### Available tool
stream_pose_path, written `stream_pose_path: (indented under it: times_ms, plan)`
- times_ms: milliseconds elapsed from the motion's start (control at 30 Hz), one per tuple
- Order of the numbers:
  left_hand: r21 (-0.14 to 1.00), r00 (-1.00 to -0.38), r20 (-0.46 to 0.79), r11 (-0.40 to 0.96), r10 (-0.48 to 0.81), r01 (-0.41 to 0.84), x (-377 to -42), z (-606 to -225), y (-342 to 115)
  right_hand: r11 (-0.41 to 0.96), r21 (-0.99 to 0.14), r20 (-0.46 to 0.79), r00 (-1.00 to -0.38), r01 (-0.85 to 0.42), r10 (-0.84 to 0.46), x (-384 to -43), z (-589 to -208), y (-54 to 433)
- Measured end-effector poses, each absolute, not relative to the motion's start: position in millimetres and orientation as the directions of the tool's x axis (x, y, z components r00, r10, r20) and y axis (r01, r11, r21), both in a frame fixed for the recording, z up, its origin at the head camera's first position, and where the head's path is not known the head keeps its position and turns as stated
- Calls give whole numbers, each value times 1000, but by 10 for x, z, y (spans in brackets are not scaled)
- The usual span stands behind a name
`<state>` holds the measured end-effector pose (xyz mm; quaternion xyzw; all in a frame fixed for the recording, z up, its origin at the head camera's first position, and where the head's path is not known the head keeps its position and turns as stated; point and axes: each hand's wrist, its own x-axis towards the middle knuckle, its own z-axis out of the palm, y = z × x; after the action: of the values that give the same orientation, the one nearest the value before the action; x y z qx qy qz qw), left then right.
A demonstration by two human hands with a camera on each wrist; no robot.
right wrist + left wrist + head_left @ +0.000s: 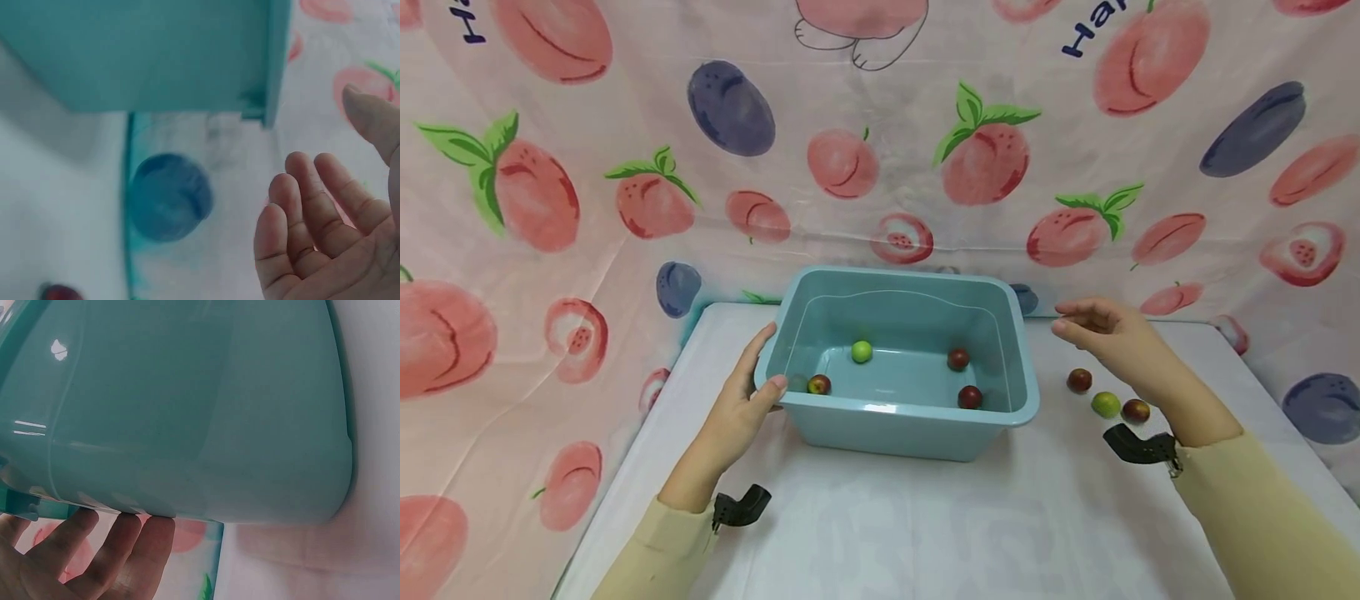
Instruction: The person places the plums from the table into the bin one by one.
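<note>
A blue-green plastic bin (880, 429) stands on the white table with several small round fruits inside. Among these are a green fruit (861, 352), a red-and-yellow one (818, 384) and two dark red ones, one at the back (958, 359) and one nearer the front (970, 397). My left hand (737, 417) holds the bin's left end, thumb at the rim and fingers against the outer wall. To the right of the bin, my right hand (1108, 337) hovers with nothing in it; its fingers are loosely bent and apart in the right wrist view.
Below my right hand lie a dark red fruit (1079, 381), a green fruit (1106, 405) and a brownish-red fruit (1136, 411) on the white table (880, 525). Behind the table hangs a fruit-printed cloth (850, 100). Both wrists carry black straps with camera mounts.
</note>
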<state>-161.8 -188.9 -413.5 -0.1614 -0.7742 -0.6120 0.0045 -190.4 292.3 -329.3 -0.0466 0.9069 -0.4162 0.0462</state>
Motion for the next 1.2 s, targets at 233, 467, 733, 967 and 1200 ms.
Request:
stream_pose_path:
  times_ms: [233, 467, 733, 967, 1200]
  plan:
    - [947, -949, 204, 197, 241, 253, -1609, -4130, -1885, 635, -772, -49, -998, 11, -43, -1777, -3555, 3229]
    - [948, -952, 199, 200, 232, 247, -1591, -4121, -1885, 617, -785, -66, -998, 49, -4, -1673, -3792, 3495]
    - [948, -950, 205, 194, 236, 253, -1600, -4127, -1872, 542, -835, -70, -995, 95, 65, -1573, -4043, 3724]
    - [945, -949, 209, 200, 236, 258, -1603, -4130, -1870, 544, -820, -124, -983, 180, 138, -1531, -4245, 3889]
    - [944, -949, 207, 205, 238, 258, -1602, -4121, -1873, 565, -786, -169, -966, 252, 196, -1521, -4428, 3998]
